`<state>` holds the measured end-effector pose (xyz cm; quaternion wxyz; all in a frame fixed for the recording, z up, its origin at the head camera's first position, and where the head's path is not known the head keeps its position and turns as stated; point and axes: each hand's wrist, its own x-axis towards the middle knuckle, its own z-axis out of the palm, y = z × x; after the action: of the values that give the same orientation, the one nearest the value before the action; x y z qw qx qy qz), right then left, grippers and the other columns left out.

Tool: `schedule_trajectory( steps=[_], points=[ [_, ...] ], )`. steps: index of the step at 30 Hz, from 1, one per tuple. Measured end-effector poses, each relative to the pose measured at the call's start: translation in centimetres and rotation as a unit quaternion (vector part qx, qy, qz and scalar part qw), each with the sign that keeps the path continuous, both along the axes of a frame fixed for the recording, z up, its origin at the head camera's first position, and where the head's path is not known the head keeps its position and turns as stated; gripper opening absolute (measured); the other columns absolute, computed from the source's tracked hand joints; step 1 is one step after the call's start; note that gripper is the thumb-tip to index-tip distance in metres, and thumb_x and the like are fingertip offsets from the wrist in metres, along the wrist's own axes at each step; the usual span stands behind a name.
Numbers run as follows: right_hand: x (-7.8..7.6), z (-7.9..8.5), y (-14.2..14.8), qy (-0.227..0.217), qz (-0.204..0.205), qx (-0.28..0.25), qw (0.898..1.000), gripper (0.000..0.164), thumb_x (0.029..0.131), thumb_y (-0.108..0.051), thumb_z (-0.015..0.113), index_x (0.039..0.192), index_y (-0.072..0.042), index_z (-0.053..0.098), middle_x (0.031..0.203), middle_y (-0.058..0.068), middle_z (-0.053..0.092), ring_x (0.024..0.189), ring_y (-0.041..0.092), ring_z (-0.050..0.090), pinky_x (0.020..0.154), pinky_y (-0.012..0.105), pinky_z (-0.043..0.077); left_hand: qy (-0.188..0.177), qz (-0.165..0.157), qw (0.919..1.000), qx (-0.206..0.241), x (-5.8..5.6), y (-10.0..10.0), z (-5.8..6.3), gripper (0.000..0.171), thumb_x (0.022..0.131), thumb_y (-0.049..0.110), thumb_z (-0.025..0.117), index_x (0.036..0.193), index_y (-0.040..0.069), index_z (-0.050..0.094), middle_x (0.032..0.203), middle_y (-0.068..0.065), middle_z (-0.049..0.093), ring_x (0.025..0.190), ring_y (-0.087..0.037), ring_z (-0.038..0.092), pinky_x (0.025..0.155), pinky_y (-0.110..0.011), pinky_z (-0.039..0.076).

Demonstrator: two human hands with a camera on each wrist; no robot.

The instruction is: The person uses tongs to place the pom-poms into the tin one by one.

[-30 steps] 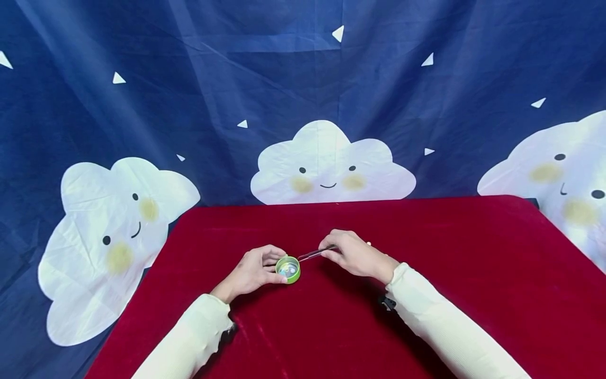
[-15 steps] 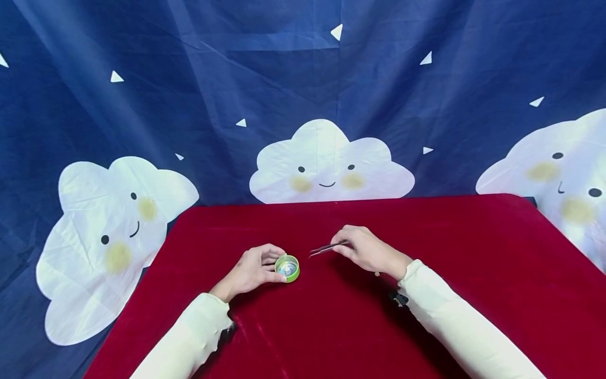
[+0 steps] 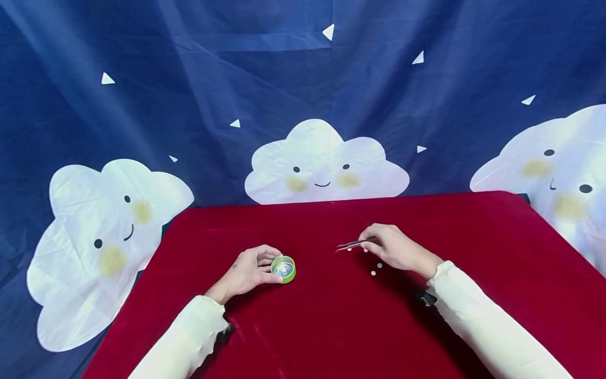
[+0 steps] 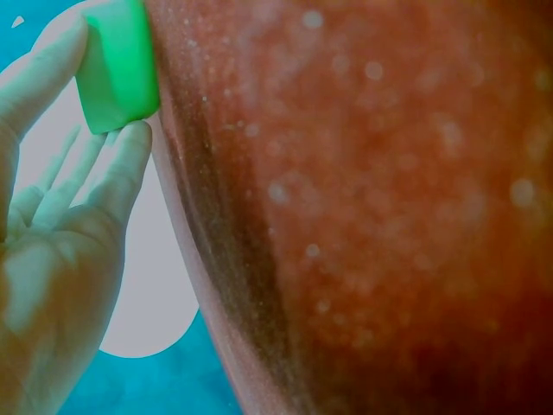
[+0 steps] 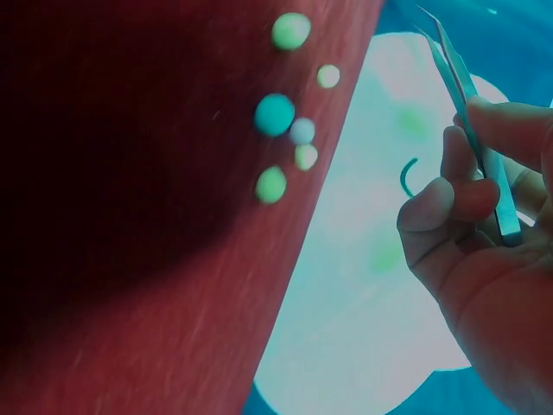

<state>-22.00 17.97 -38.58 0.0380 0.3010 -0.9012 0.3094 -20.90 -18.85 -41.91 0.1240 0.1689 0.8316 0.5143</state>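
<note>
- Tin [image 4: 121, 69], green-walled, sits over the bench [image 3: 303, 326] with its mouth upward; seen from above, it lies between eight and nine o'clock from the tweezer tips. Whether its base rests flat cannot be told.
- Left hand [image 3: 248, 271] grasps the tin from its nine o'clock side, thumb near seven o'clock, fingers near eleven.
- Pale and bluish contents [image 3: 283, 269] show inside the tin, too small to make out.
- Right hand [image 3: 395, 247], roughly at three o'clock from the tin and well apart from it, grasps metal tweezers [image 5: 491, 166] between thumb and fingers. Seen from above, their slightly parted tips point between eight and nine o'clock.
- Six beads lie on the bench near the right hand. In the right wrist view, taking the blue bead [image 5: 275, 115] as centre: a green bead [image 5: 290, 31] at twelve o'clock, a small pale bead [image 5: 328, 76] at two, a greyish bead [image 5: 301, 131] just beside it at four, a yellowish bead [image 5: 306, 157] at five, another green bead [image 5: 270, 185] at six.
- Red cloth covers the bench; beyond its twelve o'clock edge hangs a blue backdrop [image 3: 279, 73], with one white cloud [image 3: 326, 152] at one o'clock from the tin.
</note>
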Motion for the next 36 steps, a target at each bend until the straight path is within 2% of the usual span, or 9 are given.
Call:
schedule_trajectory(
  steps=[6, 15, 28, 36],
  points=[
    [0.1, -0.3, 1.4, 0.002, -0.010, -0.005, 1.000, 0.009, 0.088, 0.002, 0.073, 0.094, -0.004, 0.071, 0.086, -0.004, 0.064, 0.070, 0.006, 0.057, 0.065, 0.026, 0.052, -0.004, 0.005, 1.0000, -0.001, 0.1, 0.1, 0.2, 0.052, 0.074, 0.001, 0.087, 0.119, -0.003, 0.063, 0.115, -0.015, 0.069, 0.109, -0.031, 0.066, 0.089, -0.031, 0.057],
    [0.1, -0.6, 2.6, 0.014, -0.025, 0.001, 1.000, 0.010, 0.087, 0.002, 0.074, 0.094, -0.004, 0.071, 0.088, -0.002, 0.067, 0.076, 0.012, 0.060, 0.071, 0.035, 0.057, -0.003, 0.006, 1.0000, 0.003, 0.1, 0.1, 0.1, 0.051, 0.074, -0.001, 0.087, 0.118, -0.003, 0.063, 0.115, -0.015, 0.069, 0.109, -0.031, 0.066, 0.090, -0.031, 0.057],
    [-0.5, -1.6, 2.8, 0.016, -0.034, 0.001, 0.999, 0.009, 0.087, 0.002, 0.074, 0.093, -0.003, 0.072, 0.090, 0.002, 0.068, 0.082, 0.018, 0.065, 0.075, 0.040, 0.059, 0.008, -0.003, 0.9999, 0.007, 0.1, 0.0, 0.1, 0.051, 0.075, 0.000, 0.086, 0.118, -0.006, 0.061, 0.115, -0.018, 0.068, 0.110, -0.033, 0.066, 0.092, -0.034, 0.057],
    [-1.0, -2.0, 2.6, 0.021, -0.030, 0.007, 0.999, 0.009, 0.087, 0.002, 0.073, 0.093, -0.004, 0.071, 0.087, 0.000, 0.066, 0.078, 0.015, 0.063, 0.074, 0.038, 0.058, 0.009, -0.008, 0.9999, 0.011, 0.0, -0.1, 0.0, 0.052, 0.075, -0.001, 0.086, 0.120, -0.007, 0.060, 0.117, -0.021, 0.067, 0.111, -0.035, 0.065, 0.093, -0.036, 0.056]
  ],
)
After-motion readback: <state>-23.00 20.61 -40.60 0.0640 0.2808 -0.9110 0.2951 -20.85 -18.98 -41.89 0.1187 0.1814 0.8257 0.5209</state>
